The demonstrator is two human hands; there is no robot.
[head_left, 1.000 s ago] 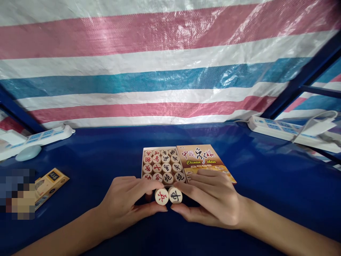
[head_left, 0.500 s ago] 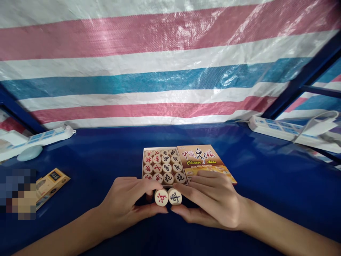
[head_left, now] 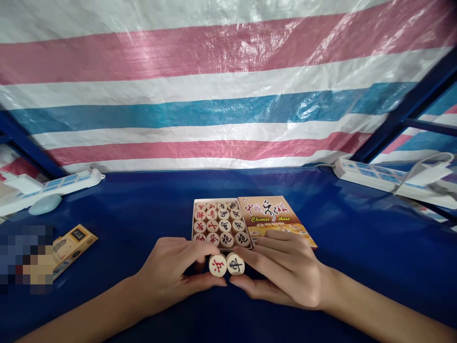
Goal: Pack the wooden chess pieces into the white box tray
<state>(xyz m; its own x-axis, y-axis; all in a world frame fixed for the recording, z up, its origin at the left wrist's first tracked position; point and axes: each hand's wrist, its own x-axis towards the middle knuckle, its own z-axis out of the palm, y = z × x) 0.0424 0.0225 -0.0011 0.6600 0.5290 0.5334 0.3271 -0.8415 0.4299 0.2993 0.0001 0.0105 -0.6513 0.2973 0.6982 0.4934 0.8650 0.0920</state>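
Note:
Round wooden Chinese chess pieces with red and black characters fill an open box [head_left: 193, 224] in rows. In front of the box, my left hand [head_left: 178, 267] pinches a red-marked chess piece [head_left: 217, 265] between thumb and fingers. Beside it, my right hand [head_left: 285, 271] grips a black-marked chess piece [head_left: 235, 264]; the two faces nearly touch. Each seems to be the top of a short stack, whose lower part is hidden. The box lid [head_left: 274, 214], printed "Chinese chess", lies against the box's right side, partly under my right fingers.
On the blue table [head_left: 150, 200], a small yellowish box [head_left: 73, 247] lies at left beside a blurred-out patch. White power strips [head_left: 64, 186] stand at the back left and back right [head_left: 378, 176]. A pale oval object [head_left: 44, 205] rests near the left strip. Striped sheeting [head_left: 214, 109] hangs behind.
The whole view has shifted slightly. Both hands keep the same hold on the two chess pieces, and nothing else has visibly moved.

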